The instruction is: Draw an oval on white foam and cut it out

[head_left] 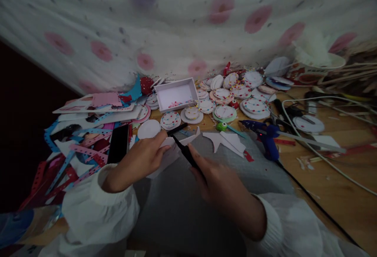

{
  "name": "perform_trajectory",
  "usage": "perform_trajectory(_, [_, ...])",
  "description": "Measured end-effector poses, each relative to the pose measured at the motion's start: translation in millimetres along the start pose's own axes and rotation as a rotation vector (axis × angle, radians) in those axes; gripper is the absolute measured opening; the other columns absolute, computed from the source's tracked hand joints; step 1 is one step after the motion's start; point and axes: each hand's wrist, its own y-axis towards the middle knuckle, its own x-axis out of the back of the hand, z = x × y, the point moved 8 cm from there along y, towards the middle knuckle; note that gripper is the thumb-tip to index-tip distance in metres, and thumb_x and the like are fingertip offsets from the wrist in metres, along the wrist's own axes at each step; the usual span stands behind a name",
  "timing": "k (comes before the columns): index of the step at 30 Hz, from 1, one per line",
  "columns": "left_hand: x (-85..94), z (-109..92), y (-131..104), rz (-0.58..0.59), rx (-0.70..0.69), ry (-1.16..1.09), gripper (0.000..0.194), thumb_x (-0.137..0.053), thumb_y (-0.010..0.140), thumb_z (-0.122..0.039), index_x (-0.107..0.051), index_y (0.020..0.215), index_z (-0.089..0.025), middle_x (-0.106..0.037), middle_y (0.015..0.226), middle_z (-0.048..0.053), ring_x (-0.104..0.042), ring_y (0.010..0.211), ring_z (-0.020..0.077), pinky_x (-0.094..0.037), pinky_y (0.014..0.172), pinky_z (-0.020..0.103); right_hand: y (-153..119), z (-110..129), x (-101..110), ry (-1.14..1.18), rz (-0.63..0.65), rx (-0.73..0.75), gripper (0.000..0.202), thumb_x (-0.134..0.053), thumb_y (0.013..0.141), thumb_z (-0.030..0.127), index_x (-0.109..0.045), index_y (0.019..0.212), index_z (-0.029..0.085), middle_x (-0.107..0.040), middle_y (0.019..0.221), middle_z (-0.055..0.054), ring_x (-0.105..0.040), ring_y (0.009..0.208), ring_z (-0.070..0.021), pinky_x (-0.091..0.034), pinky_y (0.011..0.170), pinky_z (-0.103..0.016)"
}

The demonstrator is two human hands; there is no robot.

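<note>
My left hand (144,156) is closed on a piece of white paper (167,162), which hangs below the fingers over the grey mat (182,206). My right hand (216,174) is wrapped round a black-handled tool (188,155), whose dark tip meets the paper's upper edge close to my left fingers. What kind of tool it is cannot be made out. Behind my left fingertips lies a dark pen-like stick (177,129). White paper cut-outs (225,142) rest on the mat beyond my right hand.
A blue glue gun (268,141) with its black cord lies at the right, near a white cable (332,166). Paper scraps (91,151) and a phone (118,144) are at the left. Behind stand a white box (176,94) and several beaded discs (224,112).
</note>
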Motion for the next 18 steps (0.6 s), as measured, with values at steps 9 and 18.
perform_trajectory(9, [-0.4, -1.8, 0.8, 0.008, 0.035, 0.109, 0.015, -0.036, 0.097, -0.031, -0.045, 0.099, -0.020, -0.065, 0.080, 0.006, -0.066, 0.077, 0.0284, -0.031, 0.057, 0.030, -2.6, -2.9, 1.8, 0.021, -0.024, 0.019, 0.060, -0.046, 0.090, 0.017, -0.030, 0.148, 0.018, -0.075, 0.088, -0.011, -0.072, 0.070, -0.0260, -0.050, 0.056, -0.031])
perform_trajectory(18, [-2.0, -3.2, 1.5, 0.000, -0.037, 0.118, 0.017, -0.035, 0.097, -0.031, -0.045, 0.100, -0.019, -0.065, 0.082, 0.007, -0.066, 0.080, 0.0301, -0.036, 0.059, 0.032, 2.9, 1.6, 3.1, -0.035, -0.023, 0.027, 0.060, -0.049, 0.089, 0.016, -0.032, 0.147, 0.017, -0.075, 0.090, -0.013, -0.072, 0.071, -0.0261, -0.050, 0.055, -0.030])
